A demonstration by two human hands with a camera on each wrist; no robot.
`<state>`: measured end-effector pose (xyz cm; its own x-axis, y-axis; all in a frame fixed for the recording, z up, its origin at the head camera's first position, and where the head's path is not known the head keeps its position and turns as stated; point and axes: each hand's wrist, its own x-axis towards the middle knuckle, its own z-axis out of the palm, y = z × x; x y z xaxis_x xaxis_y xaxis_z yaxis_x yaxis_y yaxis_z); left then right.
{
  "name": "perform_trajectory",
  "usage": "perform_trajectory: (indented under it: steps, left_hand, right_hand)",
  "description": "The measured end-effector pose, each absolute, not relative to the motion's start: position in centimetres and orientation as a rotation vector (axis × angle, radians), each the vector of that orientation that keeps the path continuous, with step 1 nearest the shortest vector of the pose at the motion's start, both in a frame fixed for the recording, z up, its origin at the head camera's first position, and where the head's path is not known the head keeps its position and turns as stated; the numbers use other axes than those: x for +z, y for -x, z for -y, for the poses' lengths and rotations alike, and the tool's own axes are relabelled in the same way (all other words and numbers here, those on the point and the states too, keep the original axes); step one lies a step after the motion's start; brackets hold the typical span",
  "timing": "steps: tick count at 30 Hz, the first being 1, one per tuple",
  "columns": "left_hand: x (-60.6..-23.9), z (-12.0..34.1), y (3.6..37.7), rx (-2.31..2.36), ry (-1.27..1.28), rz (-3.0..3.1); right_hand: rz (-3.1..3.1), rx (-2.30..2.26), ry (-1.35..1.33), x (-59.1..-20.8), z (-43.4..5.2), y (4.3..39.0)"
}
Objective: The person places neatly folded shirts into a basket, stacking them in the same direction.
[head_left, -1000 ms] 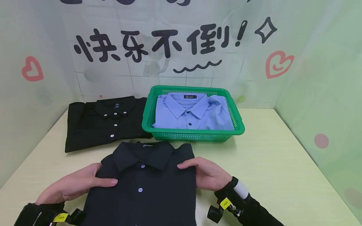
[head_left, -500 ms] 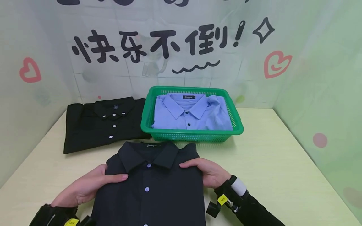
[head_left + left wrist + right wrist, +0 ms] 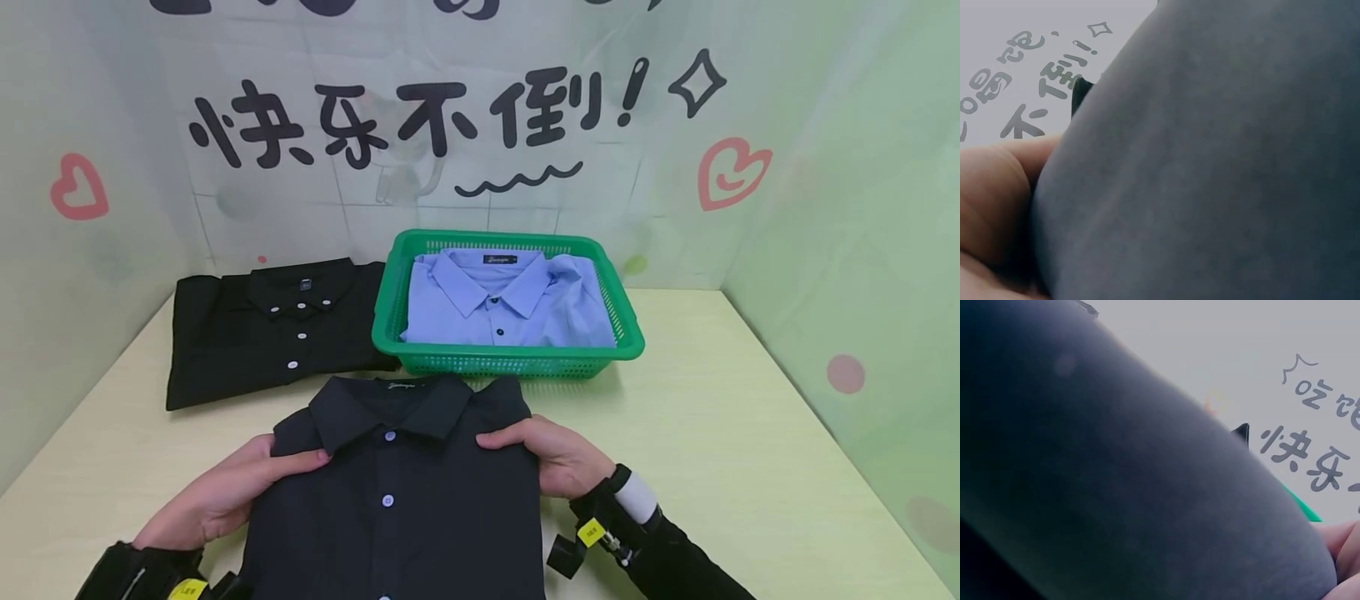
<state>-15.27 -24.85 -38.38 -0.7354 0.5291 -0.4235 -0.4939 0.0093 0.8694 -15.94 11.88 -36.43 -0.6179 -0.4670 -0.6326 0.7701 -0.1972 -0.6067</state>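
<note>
A folded dark navy shirt [image 3: 450,508] with a collar and pale buttons is held up at the front of the table, collar pointing away. My left hand [image 3: 232,483] grips its left edge, thumb on top and fingers hidden behind. On the opposite edge my right hand [image 3: 558,454] pinches the shirt in the same way. Close up, the shirt's cloth [image 3: 1197,162] fills most of the left wrist view, next to part of the left hand [image 3: 991,200]. In the right wrist view the cloth [image 3: 1135,469] covers the left side, with a bit of the right hand [image 3: 1344,556] at the corner.
Behind the held shirt stands a green plastic basket [image 3: 517,360] containing a folded light blue shirt [image 3: 495,308]. A folded black shirt [image 3: 277,333] lies at the back left of the pale wooden table [image 3: 720,450], touching or nearly touching the basket. Printed fabric walls [image 3: 480,183] enclose the table.
Both hands keep their hold on the navy shirt. The shirt and the left hand have shifted slightly right since a second ago; in the last half second they barely move.
</note>
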Motion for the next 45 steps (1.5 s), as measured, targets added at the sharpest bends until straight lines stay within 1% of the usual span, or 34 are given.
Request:
perform_trajectory:
  steps: [5, 11, 19, 27, 37, 45]
  left_hand:
    - [-38.4, 25.0, 15.2, 1.827, -0.02, -1.592]
    - [-37.7, 25.4, 15.1, 1.791, 0.021, -1.743]
    - [-36.8, 25.3, 15.0, 1.783, 0.148, -1.873]
    - [-35.8, 25.3, 14.6, 1.845, 0.212, -1.9]
    - [-34.6, 25.4, 13.9, 1.939, 0.147, -1.945]
    - [-34.7, 24.7, 13.3, 2.101, 0.028, -1.903]
  right_hand:
    - [-1.23, -1.914, -0.386, -36.2, -11.9, 15.8]
    - [-1.241, -1.944, -0.316, -35.7, -11.9, 15.7]
    - [-1.235, -1.992, -0.24, -34.7, -12.1, 15.5]
    - [-1.284, -1.983, -0.159, -34.0, -12.5, 15.7]
    - [-1.413, -1.971, -0.022, -32.7, -13.5, 15.9]
    - [-1.493, -1.999, 0.042, -31.8, -14.4, 16.1]
